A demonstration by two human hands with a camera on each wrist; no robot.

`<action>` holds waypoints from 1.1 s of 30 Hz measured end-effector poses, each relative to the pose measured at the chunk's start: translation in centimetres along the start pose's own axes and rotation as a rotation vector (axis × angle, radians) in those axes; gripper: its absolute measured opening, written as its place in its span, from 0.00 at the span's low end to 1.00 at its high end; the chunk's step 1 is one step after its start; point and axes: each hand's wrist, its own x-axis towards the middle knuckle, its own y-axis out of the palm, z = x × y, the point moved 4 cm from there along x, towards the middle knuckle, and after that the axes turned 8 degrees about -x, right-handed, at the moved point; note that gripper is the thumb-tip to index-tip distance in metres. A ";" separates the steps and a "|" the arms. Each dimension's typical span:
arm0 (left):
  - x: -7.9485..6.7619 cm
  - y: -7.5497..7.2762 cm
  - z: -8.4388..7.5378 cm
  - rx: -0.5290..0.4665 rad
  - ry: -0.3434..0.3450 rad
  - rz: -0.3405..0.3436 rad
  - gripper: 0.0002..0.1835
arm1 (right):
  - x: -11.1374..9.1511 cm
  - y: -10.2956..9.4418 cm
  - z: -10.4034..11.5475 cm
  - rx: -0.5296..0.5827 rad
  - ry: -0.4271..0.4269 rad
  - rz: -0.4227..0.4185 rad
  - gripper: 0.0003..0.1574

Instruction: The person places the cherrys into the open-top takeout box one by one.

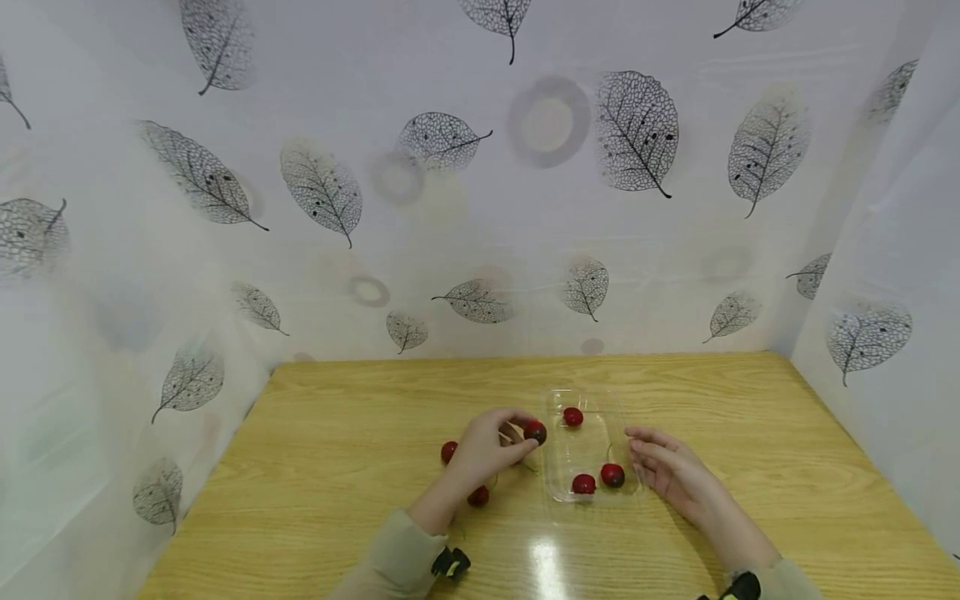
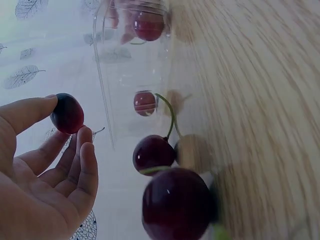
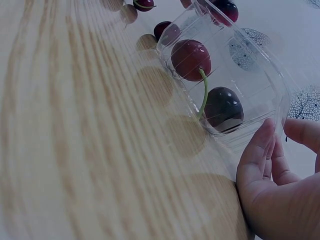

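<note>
With thumb and fingertips, my left hand (image 1: 487,450) pinches a dark red cherry (image 2: 67,114) in the air, at the left edge of the clear plastic box (image 1: 552,467). Inside the box lie three cherries: one at the far side (image 1: 573,416), one at the near side (image 1: 583,483), and a stemmed one (image 1: 612,475) at the near right. My right hand (image 1: 675,475) rests at the box's right side, its fairly straight fingers (image 3: 260,145) touching the outer wall.
Partly behind my left hand and forearm, loose cherries lie on the wooden table (image 1: 337,433), among them one cherry (image 1: 449,452) and a nearer one (image 1: 478,496). A leaf-printed curtain (image 1: 480,225) stands around the table's back and sides.
</note>
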 end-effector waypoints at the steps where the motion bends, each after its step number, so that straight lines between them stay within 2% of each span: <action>1: 0.1 0.1 -0.2 -0.005 0.003 0.004 0.15 | 0.0 0.0 0.0 0.002 -0.002 0.004 0.22; 6: 0.5 0.9 -0.9 -0.015 0.022 0.018 0.16 | 0.0 0.1 0.0 0.005 -0.008 0.014 0.22; 21: 1.2 3.6 -1.8 -0.091 0.025 0.066 0.14 | -0.1 0.2 0.1 0.013 -0.003 0.011 0.22; 33: 1.5 5.5 -2.0 -0.062 0.043 0.118 0.15 | -0.2 0.1 0.1 -0.010 0.000 -0.005 0.21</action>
